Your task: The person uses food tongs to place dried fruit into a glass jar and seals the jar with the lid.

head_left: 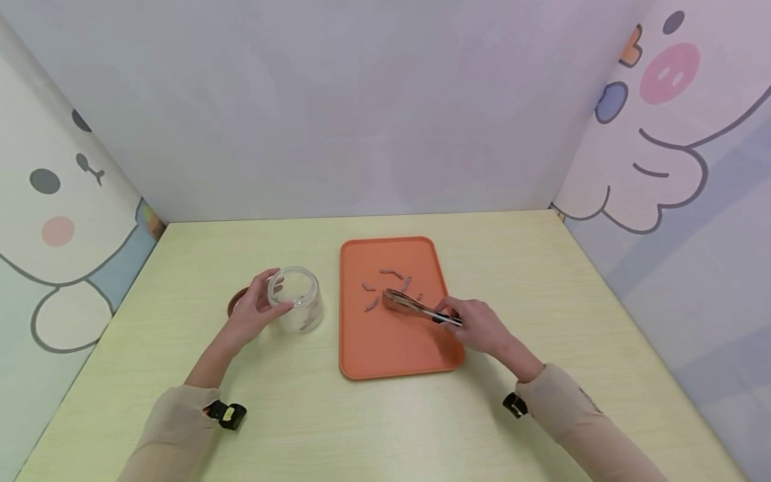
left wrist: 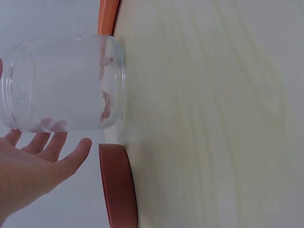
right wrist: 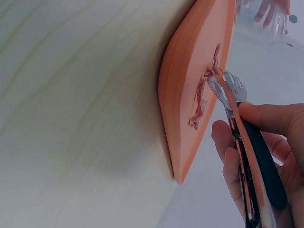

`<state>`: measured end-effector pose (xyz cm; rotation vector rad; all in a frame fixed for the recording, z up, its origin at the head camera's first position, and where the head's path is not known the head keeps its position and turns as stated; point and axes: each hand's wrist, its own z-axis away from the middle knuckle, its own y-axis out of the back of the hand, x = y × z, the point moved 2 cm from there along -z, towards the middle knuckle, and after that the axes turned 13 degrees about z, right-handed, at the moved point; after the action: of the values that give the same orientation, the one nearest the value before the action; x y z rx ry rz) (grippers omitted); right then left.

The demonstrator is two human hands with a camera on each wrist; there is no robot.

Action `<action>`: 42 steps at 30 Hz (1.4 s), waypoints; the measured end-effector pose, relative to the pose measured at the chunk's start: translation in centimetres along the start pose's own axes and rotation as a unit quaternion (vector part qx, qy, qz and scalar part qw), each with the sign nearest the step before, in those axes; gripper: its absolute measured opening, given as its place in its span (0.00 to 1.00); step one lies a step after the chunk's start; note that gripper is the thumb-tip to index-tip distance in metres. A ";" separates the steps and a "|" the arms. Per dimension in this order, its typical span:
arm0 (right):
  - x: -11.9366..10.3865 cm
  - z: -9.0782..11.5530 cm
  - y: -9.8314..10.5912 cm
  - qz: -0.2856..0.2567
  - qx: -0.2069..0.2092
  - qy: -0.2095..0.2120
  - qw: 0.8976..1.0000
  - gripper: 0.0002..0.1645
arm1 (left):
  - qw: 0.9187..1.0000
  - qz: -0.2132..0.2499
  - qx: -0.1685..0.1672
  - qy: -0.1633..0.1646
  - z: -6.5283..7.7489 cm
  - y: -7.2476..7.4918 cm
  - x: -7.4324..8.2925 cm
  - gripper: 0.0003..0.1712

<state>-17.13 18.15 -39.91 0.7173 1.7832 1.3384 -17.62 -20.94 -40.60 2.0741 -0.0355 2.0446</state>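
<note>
My left hand [head_left: 248,316] holds a clear jar [head_left: 304,316] near its rim, thumb on one side and fingers on the other. The jar stands upright on the table, and in the left wrist view a few small brownish pieces [left wrist: 106,107] lie at its bottom. With my right hand [head_left: 480,326] I grip metal tongs [head_left: 415,306] by their dark handles. The tongs' tips are over an orange tray [head_left: 391,351], among several thin, twisted brownish strips [head_left: 372,304]. Whether a strip is between the tips cannot be made out.
A round reddish-brown lid-like thing [left wrist: 118,185] lies on the table beside the jar, partly behind my left hand in the head view. The pale wooden table [head_left: 289,415] is bounded by a plain back wall [head_left: 361,120] and side walls with cartoon animals.
</note>
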 end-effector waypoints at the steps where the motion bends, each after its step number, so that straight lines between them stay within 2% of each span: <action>1: 0.0 0.0 0.0 0.000 -0.002 -0.003 1.000 0.12 | 1.000 0.000 0.000 0.000 0.0 0.0 0.0 0.42; 11: -0.2 -0.1 -0.4 0.004 -0.017 -0.013 1.000 0.12 | 1.000 0.000 -0.002 0.002 0.0 0.0 -0.1 0.42; 22: -0.1 0.1 -0.5 -0.011 -0.008 -0.005 1.000 0.11 | 1.000 -0.004 -0.001 0.000 -0.1 0.1 -0.2 0.42; 30: 0.2 -0.1 0.4 -0.038 0.027 0.000 0.999 0.10 | 1.000 0.000 -0.001 -0.002 -0.1 0.1 -0.2 0.42; 42: -0.4 -1.3 2.5 -0.052 0.065 0.033 0.996 0.09 | 1.000 -0.003 -0.002 -0.010 -0.1 0.1 -0.2 0.41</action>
<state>-18.04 17.92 -37.22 0.6471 1.9465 1.1989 -17.72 -21.04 -40.75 2.0899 -0.0368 2.0189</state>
